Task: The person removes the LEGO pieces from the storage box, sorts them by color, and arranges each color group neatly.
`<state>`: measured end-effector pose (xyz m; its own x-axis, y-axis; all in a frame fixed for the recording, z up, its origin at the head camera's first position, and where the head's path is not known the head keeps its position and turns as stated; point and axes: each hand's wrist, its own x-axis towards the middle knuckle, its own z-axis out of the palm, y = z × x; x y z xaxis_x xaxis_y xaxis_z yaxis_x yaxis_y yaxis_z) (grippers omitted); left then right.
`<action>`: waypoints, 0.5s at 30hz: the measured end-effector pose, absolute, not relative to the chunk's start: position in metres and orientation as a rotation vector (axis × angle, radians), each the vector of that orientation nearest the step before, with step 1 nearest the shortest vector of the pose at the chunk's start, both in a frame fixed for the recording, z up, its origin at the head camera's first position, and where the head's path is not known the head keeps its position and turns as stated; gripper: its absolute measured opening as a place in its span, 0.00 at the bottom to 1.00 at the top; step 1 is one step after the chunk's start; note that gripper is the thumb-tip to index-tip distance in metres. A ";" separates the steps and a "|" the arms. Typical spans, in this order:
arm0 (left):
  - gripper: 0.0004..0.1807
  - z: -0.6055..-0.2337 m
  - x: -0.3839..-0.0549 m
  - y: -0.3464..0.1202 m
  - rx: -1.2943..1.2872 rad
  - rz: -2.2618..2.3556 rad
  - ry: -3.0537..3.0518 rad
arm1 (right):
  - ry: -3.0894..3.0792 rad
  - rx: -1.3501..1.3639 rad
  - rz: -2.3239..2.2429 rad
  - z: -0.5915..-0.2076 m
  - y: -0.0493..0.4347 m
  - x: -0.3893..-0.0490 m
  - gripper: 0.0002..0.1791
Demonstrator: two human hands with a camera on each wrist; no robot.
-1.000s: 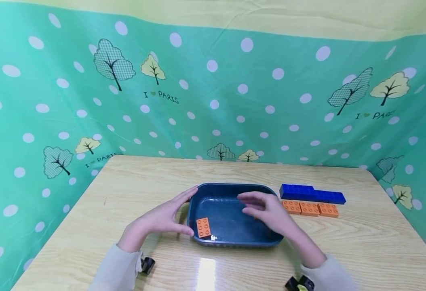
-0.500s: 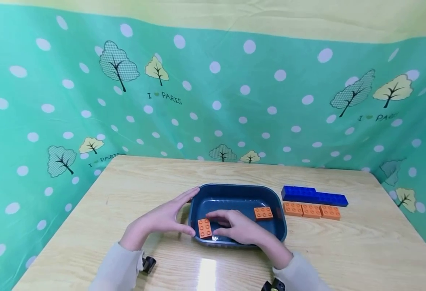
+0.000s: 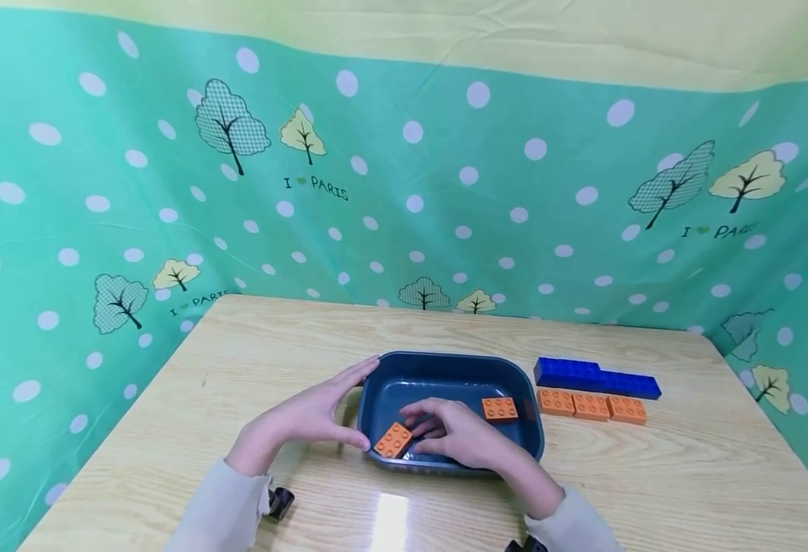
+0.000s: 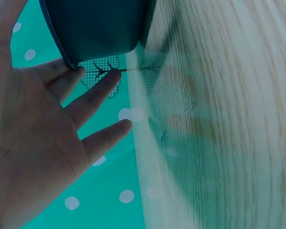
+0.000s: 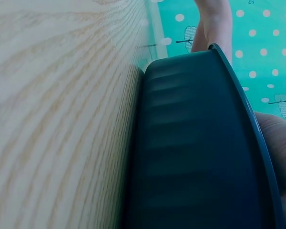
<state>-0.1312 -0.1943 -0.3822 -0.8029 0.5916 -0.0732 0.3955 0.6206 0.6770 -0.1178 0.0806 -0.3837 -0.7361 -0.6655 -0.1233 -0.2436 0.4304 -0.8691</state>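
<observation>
A dark blue rectangular dish (image 3: 445, 358) sits on the wooden table. Against its left end my left hand (image 3: 300, 410) is spread, thumb by the near corner and fingers along the far corner; the left wrist view shows those fingers (image 4: 93, 100) extended at the rim. My right hand (image 3: 455, 433) reaches over the near wall into the dish, fingers bent and apart from the thumb. Its fingertips are right at an orange toy brick (image 3: 393, 441), which lies slanted in the near left corner. In the right wrist view the dish wall (image 5: 195, 143) hides most of that hand.
Another orange brick (image 3: 499, 409) lies at the right inside the dish. Outside, right of it, three orange bricks (image 3: 591, 406) form a row, with long blue bricks (image 3: 593, 377) behind. A patterned green cloth (image 3: 445, 192) hangs behind the table (image 3: 293, 330).
My right hand has moved left, from near the right-hand brick to the left one. The left brick has turned from nearly upright in view to slanted. My left hand stays put.
</observation>
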 end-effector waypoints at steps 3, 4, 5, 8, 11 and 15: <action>0.64 -0.383 -0.131 -0.195 0.801 0.960 2.557 | 2.226 -0.763 -1.246 -0.384 0.081 -0.118 0.25; 0.64 -0.383 -0.131 -0.195 0.799 0.960 2.556 | 2.225 -0.764 -1.242 -0.384 0.080 -0.118 0.25; 0.64 -0.383 -0.131 -0.195 0.797 0.961 2.555 | 2.225 -0.764 -1.238 -0.385 0.080 -0.118 0.26; 0.64 -0.383 -0.130 -0.195 0.790 0.964 2.555 | 2.239 -0.762 -1.214 -0.385 0.077 -0.119 0.26; 0.63 -0.383 -0.130 -0.195 0.787 0.976 2.546 | 2.257 -0.745 -1.187 -0.386 0.074 -0.121 0.25; 0.64 -0.383 -0.131 -0.195 0.785 0.985 2.543 | 2.290 -0.718 -1.156 -0.388 0.069 -0.123 0.24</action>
<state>-0.1313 -0.1948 -0.3829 -0.8047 0.5882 -0.0799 0.3810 0.6150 0.6904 -0.1231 0.0693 -0.3884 -0.7510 -0.6369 -0.1742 -0.2381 0.5073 -0.8282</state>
